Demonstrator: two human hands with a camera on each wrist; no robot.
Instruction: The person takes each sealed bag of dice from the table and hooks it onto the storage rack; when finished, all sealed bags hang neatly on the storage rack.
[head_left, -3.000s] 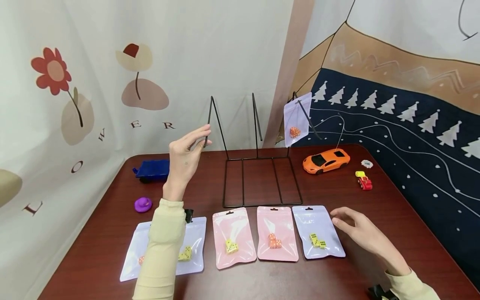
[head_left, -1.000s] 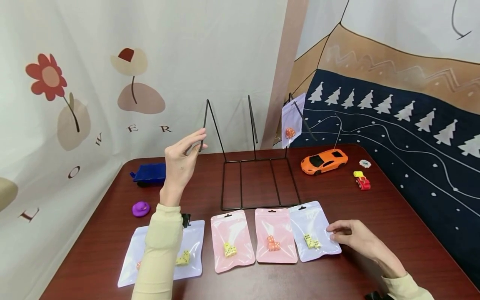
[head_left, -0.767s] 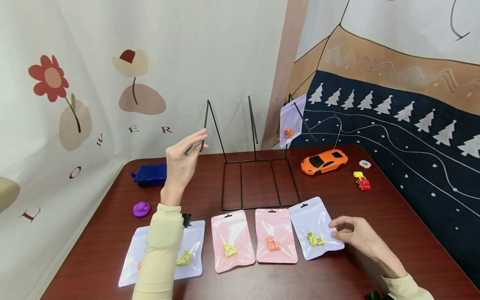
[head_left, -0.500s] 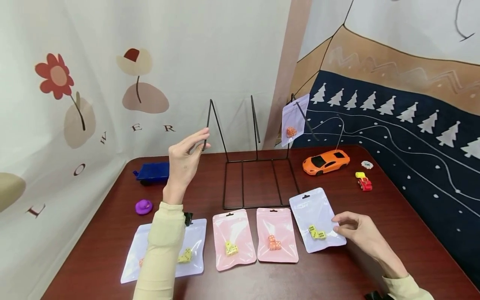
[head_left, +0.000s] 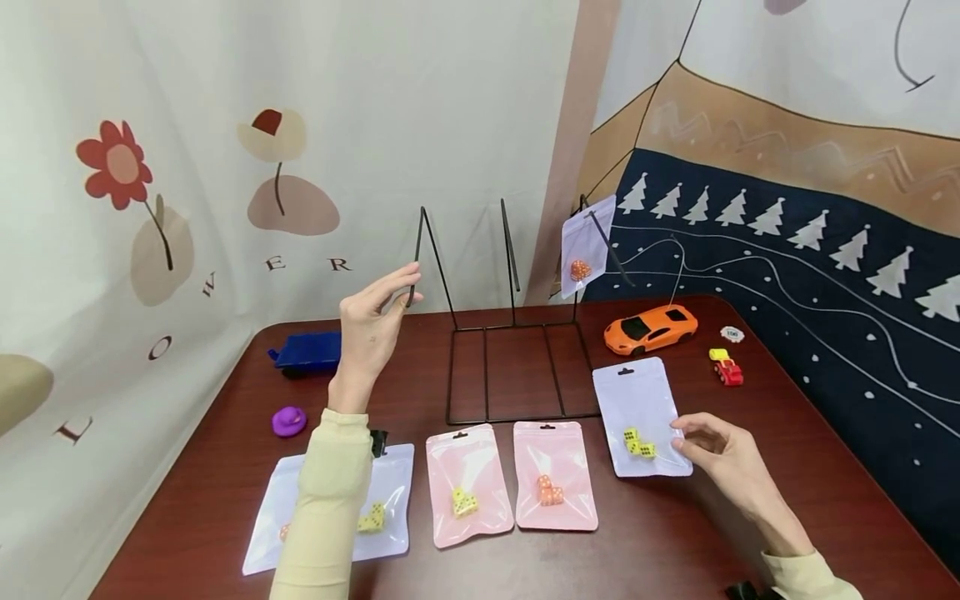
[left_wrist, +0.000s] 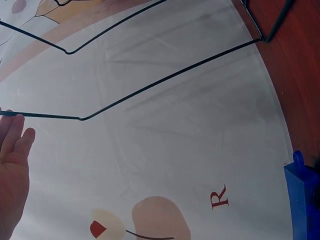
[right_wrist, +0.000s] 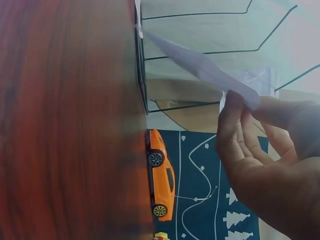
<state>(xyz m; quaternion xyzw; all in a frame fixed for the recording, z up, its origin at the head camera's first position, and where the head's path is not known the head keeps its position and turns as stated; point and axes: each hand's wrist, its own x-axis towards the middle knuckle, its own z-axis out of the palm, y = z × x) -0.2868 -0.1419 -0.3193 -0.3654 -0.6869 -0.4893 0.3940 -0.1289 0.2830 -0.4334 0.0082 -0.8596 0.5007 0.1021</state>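
Note:
My right hand [head_left: 723, 454] pinches the right edge of a lavender zip bag [head_left: 637, 400] with yellow dice inside. In the right wrist view that bag [right_wrist: 200, 65] is lifted off the table, its edge between thumb and fingers. My left hand [head_left: 369, 329] pinches the front end of the left prong of a black wire rack [head_left: 486, 375]. Another lavender bag [head_left: 592, 225] with orange dice hangs on the rack's right prong. Two pink bags, one with yellow dice [head_left: 468, 467] and one with orange dice [head_left: 555, 454], lie in front of the rack.
More lavender packaging [head_left: 390, 475] lies under my left forearm, partly hidden. At left are a blue toy trailer [head_left: 306, 353] and a purple duck [head_left: 288, 422]. An orange toy car [head_left: 651, 330], a small red toy vehicle [head_left: 727, 371] and a white chip [head_left: 732, 334] stand at right.
My right hand has taken hold of the rightmost lavender bag and raised it off the table, away from the pink bag beside it. My left hand stays on the rack's left prong.

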